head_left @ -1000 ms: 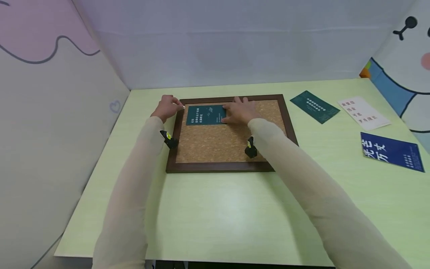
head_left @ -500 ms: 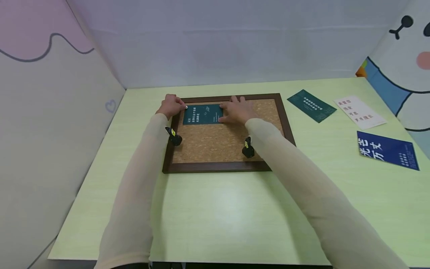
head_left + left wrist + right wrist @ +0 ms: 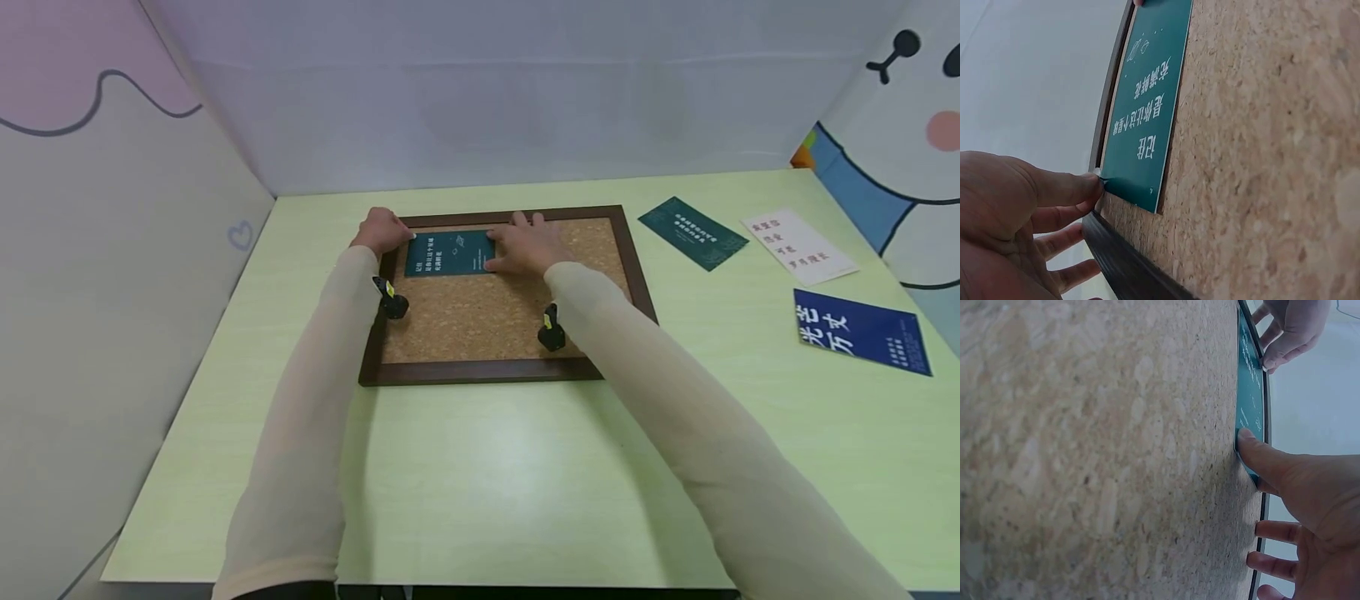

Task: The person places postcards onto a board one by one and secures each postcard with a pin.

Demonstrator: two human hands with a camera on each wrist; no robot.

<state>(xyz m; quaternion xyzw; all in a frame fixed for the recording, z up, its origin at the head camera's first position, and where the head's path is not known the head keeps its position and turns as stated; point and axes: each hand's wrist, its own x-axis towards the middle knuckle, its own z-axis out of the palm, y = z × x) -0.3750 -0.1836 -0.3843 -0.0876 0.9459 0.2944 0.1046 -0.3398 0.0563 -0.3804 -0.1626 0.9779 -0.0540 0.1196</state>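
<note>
A dark green card [image 3: 450,253] with white lettering lies in the upper left part of a brown-framed corkboard [image 3: 457,325]. At the card's upper left corner, my left hand [image 3: 381,231] pinches a small pushpin [image 3: 1097,171] between thumb and finger; its point meets the corner in the left wrist view. My right hand [image 3: 528,247] rests spread over the card's right end. Its thumb presses on one corner while a fingertip lies at the other, seen in the right wrist view. The remaining right fingers reach to the top of the frame.
Right of the board on the pale table [image 3: 525,492] lie another green card [image 3: 692,233], a white card [image 3: 799,247] with reddish lettering and a dark blue card [image 3: 862,332]. Low partition walls [image 3: 480,108] close in the table's back and sides.
The left hand has moved slightly right, bringing the pushpin onto the card's corner. The right hand stays on the card. The whole head view has shifted a little.
</note>
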